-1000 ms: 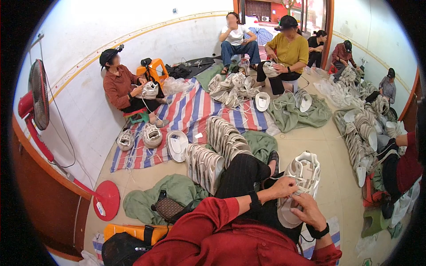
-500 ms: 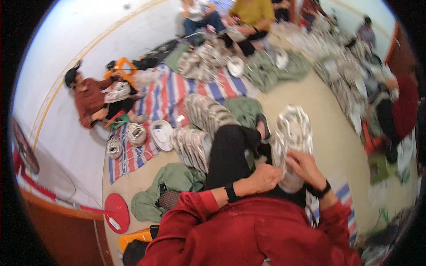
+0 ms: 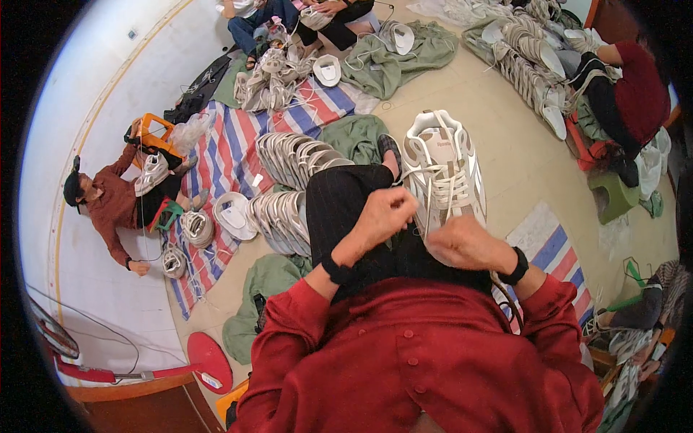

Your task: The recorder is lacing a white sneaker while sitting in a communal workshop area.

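Note:
A white and beige sneaker upper (image 3: 438, 148) rests against my raised leg, its tongue showing and a white shoelace (image 3: 450, 189) crossing the lower eyelets. My left hand (image 3: 382, 220) is closed in a pinch at the left side of the upper, where a loose stretch of lace runs to the fingers. Over the end of the upper nearest me, my right hand (image 3: 468, 244) is curled with its fingers bent under. Motion smears its fingertips, and whatever they hold is hidden.
Rows of stacked shoe uppers (image 3: 278, 220) stand left of my knee, beside a striped sheet (image 3: 238, 137). Green cloth (image 3: 263, 289) lies near them. A person (image 3: 108, 195) sits at the left wall; another person (image 3: 635, 94) works at right. A red round base (image 3: 209, 361) stands lower left.
My view has shifted, and the upper shows sharper, with laces across it. My hands have moved apart; the left is now beside the upper, the right over its near end.

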`<state>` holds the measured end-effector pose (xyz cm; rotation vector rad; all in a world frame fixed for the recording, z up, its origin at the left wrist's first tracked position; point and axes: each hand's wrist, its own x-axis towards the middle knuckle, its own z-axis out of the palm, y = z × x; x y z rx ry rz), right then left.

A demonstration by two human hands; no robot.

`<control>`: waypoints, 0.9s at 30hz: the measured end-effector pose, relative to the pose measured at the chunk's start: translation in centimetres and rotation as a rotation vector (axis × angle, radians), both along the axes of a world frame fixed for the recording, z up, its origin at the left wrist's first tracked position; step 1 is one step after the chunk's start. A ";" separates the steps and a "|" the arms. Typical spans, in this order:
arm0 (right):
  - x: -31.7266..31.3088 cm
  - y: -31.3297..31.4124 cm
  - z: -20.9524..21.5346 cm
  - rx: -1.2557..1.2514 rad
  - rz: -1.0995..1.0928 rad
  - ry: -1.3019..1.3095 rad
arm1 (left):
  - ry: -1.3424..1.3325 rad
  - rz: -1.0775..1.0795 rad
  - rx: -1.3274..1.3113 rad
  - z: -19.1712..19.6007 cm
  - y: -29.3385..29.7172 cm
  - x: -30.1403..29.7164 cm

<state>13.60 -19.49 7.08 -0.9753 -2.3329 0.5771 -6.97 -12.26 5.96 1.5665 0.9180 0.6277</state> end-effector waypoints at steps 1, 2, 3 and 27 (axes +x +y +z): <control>-0.6 -0.6 0.1 -0.017 0.140 0.005 | 0.062 0.018 -0.069 0.5 0.9 0.5; -1.1 -1.3 0.0 0.003 0.170 -0.017 | 0.078 0.016 -0.110 0.7 1.3 1.1; -1.4 -1.7 -0.3 0.002 0.167 -0.016 | 0.094 0.015 -0.151 0.8 1.6 1.7; 4.7 4.1 0.5 0.054 -0.609 0.317 | 0.276 -0.553 0.550 4.2 -10.4 -8.7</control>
